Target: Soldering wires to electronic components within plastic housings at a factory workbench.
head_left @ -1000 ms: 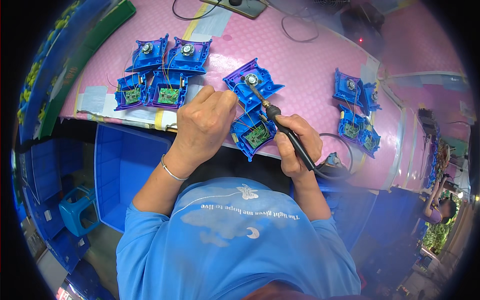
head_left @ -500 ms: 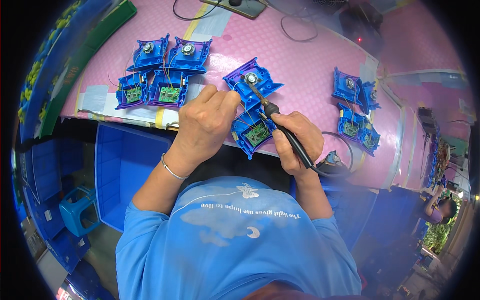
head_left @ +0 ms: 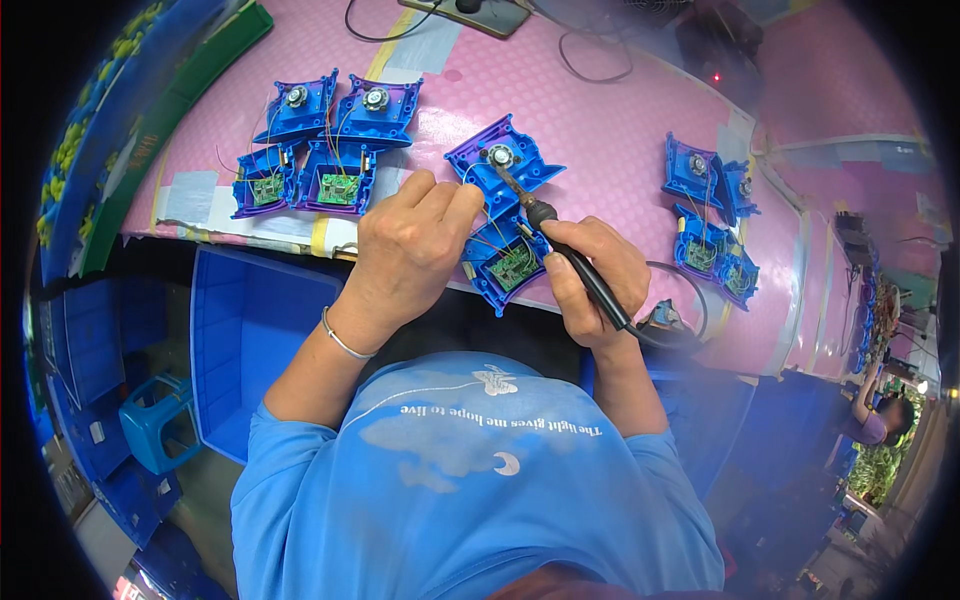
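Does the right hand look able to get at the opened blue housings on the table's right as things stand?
Probably yes, though its grip is taken: the right hand is closed around a soldering iron. Only pink tabletop and the iron's black cord show between it and the opened blue housings.

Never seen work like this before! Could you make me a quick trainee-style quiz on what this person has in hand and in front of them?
1. The right hand holds a soldering iron. What colour is its handle?
A) white
B) red
C) black

2. True or false: on the opened blue unit between the hands, the round silver part sits in the farther shell half, away from the person.

3. Fill in the blank: a thin bracelet circles the person's ____ wrist.

Key
1. C, black.
2. True; the nearer shell half holds a green circuit board.
3. left
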Action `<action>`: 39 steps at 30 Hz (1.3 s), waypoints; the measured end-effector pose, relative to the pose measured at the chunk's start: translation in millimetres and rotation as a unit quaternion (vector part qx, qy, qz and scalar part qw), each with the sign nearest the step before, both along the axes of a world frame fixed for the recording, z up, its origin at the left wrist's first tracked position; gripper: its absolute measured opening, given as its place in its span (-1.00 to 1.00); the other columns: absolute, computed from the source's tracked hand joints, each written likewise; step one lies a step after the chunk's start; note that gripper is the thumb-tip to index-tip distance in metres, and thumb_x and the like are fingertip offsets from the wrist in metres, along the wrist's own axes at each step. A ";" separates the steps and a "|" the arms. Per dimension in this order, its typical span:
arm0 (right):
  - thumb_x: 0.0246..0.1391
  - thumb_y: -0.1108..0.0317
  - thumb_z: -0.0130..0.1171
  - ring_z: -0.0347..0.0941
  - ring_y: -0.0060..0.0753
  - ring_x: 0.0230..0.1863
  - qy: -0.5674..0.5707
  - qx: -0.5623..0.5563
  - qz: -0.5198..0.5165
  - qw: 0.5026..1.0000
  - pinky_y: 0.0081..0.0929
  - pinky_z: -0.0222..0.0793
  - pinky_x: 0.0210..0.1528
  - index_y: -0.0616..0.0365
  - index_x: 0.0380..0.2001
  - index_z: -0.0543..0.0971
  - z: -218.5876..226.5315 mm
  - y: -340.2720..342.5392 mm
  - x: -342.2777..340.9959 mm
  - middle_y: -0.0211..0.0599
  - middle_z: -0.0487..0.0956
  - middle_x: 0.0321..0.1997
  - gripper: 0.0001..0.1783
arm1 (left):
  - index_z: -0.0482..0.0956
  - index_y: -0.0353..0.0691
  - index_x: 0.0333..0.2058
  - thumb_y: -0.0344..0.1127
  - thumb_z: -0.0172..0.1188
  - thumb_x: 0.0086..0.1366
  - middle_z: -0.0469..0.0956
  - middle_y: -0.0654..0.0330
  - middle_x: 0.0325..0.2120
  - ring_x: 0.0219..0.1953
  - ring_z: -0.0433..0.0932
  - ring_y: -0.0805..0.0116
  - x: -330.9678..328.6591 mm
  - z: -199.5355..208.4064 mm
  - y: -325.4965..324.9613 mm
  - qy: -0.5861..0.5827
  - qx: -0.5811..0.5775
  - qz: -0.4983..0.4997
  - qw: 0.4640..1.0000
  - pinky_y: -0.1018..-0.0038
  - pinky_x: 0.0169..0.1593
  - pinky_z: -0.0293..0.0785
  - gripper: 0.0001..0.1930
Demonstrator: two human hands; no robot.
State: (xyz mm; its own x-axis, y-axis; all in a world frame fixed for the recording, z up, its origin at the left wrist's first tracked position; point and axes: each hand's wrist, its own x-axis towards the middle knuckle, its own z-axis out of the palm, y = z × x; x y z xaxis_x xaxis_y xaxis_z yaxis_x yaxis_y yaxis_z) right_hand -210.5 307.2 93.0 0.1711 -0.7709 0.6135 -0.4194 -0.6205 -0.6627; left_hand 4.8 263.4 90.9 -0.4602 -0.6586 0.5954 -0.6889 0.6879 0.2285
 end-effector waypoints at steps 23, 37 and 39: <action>-0.03 0.60 0.21 0.51 -0.30 -0.50 -0.005 0.019 -0.002 1.000 -0.45 0.38 -0.43 0.45 -0.18 0.63 -3.2 -0.1 -2.1 -0.07 0.59 -0.47 -0.72 | 0.46 -0.17 -0.41 -0.47 0.30 0.07 0.44 0.24 -0.59 -0.47 0.48 0.31 -2.7 -3.9 -3.8 0.011 0.018 -0.011 1.000 0.38 -0.49 0.45 -0.83; -0.06 0.60 0.16 0.44 -0.35 -0.51 -0.061 -0.009 0.006 0.998 -0.47 0.32 -0.45 0.49 -0.17 0.62 -6.6 0.9 1.2 -0.11 0.55 -0.50 -0.68 | 0.48 -0.18 -0.46 -0.61 0.39 -0.01 0.50 0.26 -0.57 -0.49 0.50 0.32 7.4 -4.0 -4.0 0.055 0.041 0.029 0.997 0.38 -0.47 0.41 -0.74; -0.05 0.60 0.17 0.45 -0.36 -0.50 -0.067 0.005 0.009 0.998 -0.48 0.32 -0.44 0.50 -0.17 0.62 -7.7 -0.8 2.6 -0.10 0.55 -0.48 -0.69 | 0.48 -0.18 -0.46 -0.61 0.39 -0.01 0.50 0.26 -0.56 -0.49 0.50 0.32 8.4 -4.0 -4.8 0.058 0.043 0.030 0.997 0.38 -0.47 0.41 -0.75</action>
